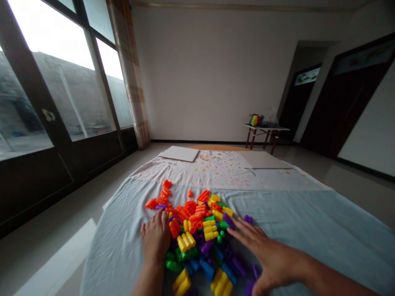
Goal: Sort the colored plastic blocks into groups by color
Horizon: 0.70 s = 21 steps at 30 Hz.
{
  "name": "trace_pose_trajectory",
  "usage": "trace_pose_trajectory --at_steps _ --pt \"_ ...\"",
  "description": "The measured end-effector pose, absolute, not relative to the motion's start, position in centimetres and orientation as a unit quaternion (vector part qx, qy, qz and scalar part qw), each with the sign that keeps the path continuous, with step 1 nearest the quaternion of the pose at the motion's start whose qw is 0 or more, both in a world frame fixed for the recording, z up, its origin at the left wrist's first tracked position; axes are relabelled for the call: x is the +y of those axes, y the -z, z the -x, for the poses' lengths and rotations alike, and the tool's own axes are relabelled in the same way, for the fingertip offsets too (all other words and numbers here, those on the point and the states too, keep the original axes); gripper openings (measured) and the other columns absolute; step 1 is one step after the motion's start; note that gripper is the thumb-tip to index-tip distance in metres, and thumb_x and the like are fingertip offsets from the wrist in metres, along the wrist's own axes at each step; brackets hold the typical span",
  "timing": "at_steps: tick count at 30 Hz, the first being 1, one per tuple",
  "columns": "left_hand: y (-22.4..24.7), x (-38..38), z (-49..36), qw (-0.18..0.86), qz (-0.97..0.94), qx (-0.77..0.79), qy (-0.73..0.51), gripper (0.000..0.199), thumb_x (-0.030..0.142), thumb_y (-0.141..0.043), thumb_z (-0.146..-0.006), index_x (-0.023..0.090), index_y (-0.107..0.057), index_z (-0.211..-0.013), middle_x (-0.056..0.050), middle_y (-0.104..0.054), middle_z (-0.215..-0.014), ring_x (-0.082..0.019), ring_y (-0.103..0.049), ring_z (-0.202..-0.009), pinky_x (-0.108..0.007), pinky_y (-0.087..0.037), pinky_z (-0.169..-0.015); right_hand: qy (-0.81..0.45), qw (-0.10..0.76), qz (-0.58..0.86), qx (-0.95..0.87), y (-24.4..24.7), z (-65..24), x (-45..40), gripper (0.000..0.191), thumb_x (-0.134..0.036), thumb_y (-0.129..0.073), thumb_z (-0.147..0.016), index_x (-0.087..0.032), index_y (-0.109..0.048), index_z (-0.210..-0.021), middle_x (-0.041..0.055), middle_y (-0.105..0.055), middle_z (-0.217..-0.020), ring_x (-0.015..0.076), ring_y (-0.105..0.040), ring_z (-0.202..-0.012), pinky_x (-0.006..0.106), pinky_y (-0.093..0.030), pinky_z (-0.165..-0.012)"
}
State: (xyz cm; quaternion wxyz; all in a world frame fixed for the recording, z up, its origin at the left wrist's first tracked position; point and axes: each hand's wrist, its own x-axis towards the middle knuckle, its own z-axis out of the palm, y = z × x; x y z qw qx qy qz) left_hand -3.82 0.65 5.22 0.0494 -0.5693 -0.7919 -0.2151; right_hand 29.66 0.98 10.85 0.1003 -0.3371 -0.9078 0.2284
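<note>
A heap of plastic building blocks [193, 213] in orange, yellow, green, blue and purple lies between my two hands. Each block looks like a row of joined tubes. At the heap's left edge, my left hand [156, 234] rests palm down, fingers stretched forward beside the orange blocks [174, 227]. My right hand [262, 250] is on the other side with fingers spread, its fingertips at a purple block [228, 220]. Its thumb is close to more purple pieces at the bottom. Neither hand has a block visibly gripped; what lies under the palms is hidden.
The table wears a light blue and floral cloth [296, 222]. Two flat boards, a white one [180, 153] and a beige one [265, 160], lie at its far side. Beyond stands a small table [267, 128] with a colourful bag [255, 120]. Glass doors [70, 82] are on the left.
</note>
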Motion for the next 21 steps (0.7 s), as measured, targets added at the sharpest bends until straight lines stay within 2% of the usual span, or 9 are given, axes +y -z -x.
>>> trace_pose_trajectory --at_steps 4,7,10,13,17,21 --pt "-6.1 1.1 2.8 -0.098 0.572 -0.731 0.358 0.044 0.029 -0.027 -0.086 0.014 -0.053 -0.119 -0.012 -0.050 -0.133 -0.025 -0.040 -0.126 -0.046 -0.027 -0.105 -0.226 0.085 0.329 -0.913 -8.1 -30.0 0.5 0.106 -0.044 -0.078 -0.051 -0.032 -0.025 -0.141 0.0108 -0.018 -0.150 0.0350 -0.015 -0.136 0.052 -0.018 -0.108" --pt "-6.6 1.5 1.8 -0.139 0.567 -0.714 0.386 0.053 0.038 -0.018 -0.088 0.013 -0.052 -0.121 -0.011 -0.053 -0.130 -0.019 -0.044 -0.123 -0.038 -0.032 -0.105 -0.211 0.105 0.357 -0.904 -7.9 -28.0 2.4 0.102 -0.052 -0.077 -0.051 -0.028 -0.032 -0.140 0.0133 -0.022 -0.149 0.0356 -0.017 -0.136 0.052 -0.017 -0.108" --pt "-7.6 1.3 0.9 -0.191 0.574 -0.685 0.406 0.057 0.042 -0.016 -0.089 0.013 -0.049 -0.125 -0.010 -0.052 -0.132 -0.016 -0.042 -0.125 -0.034 -0.031 -0.106 -0.176 0.156 0.374 -0.897 -8.3 -26.3 4.9 0.082 -0.054 -0.070 -0.061 -0.024 -0.045 -0.133 0.0146 -0.030 -0.145 0.0325 -0.023 -0.134 0.049 -0.019 -0.109" --pt "-9.1 0.6 0.3 -0.238 0.575 -0.668 0.407 0.056 0.045 -0.025 -0.087 0.014 -0.049 -0.126 -0.009 -0.049 -0.135 -0.018 -0.039 -0.128 -0.036 -0.029 -0.107 -0.155 0.232 0.390 -0.877 -7.8 -26.4 7.1 0.061 -0.051 -0.058 -0.074 -0.022 -0.052 -0.127 0.0128 -0.040 -0.140 0.0284 -0.036 -0.129 0.045 -0.029 -0.106" --pt "-11.1 0.5 0.4 -0.186 0.571 -0.726 0.334 0.056 0.047 -0.030 -0.085 0.013 -0.048 -0.126 -0.010 -0.053 -0.131 -0.018 -0.046 -0.122 -0.033 -0.036 -0.102 -0.039 0.374 0.454 -0.807 -4.3 -29.1 9.6 0.042 -0.043 -0.045 -0.084 -0.019 -0.058 -0.115 0.0129 -0.056 -0.123 0.0261 -0.047 -0.118 0.044 -0.035 -0.102" --pt "-12.4 2.6 1.6 -0.128 0.553 -0.774 0.280 0.056 0.049 -0.028 -0.085 0.013 -0.052 -0.120 -0.012 -0.058 -0.125 -0.020 -0.052 -0.115 -0.032 -0.039 -0.096 0.073 0.422 0.497 -0.755 0.0 -31.5 11.4 0.040 -0.045 -0.048 -0.082 -0.016 -0.059 -0.107 0.0149 -0.061 -0.113 0.0298 -0.051 -0.112 0.048 -0.040 -0.096"
